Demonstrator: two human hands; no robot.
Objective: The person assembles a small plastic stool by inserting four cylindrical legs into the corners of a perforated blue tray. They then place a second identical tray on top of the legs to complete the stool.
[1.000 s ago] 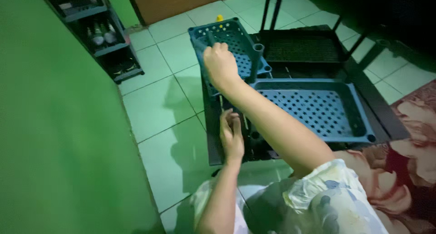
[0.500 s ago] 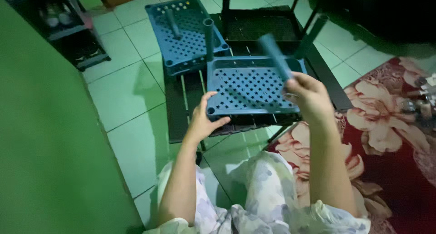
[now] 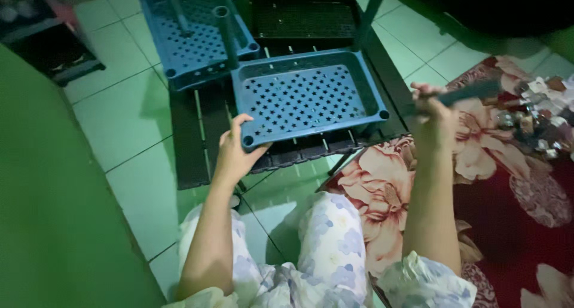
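My left hand (image 3: 235, 154) grips the near left corner of a blue perforated plastic shelf tray (image 3: 308, 99), which rests on a black slatted shelf panel (image 3: 197, 135) on the floor. My right hand (image 3: 433, 114) is raised to the right of the tray and closed around a dark blue tube-shaped pole (image 3: 472, 92) pointing right. A second blue tray (image 3: 194, 33) lies behind, with upright poles (image 3: 225, 36) standing in its corners.
A black shelf frame (image 3: 305, 15) stands behind the trays. A red floral rug (image 3: 508, 182) covers the floor at right, with small cluttered items (image 3: 538, 123) on it. A green wall (image 3: 54, 224) is at left and a dark rack (image 3: 42, 39) at the top left.
My right hand has swung the pole from above the tray out to the right. The view has moved closer; my left hand stays on the tray's corner.
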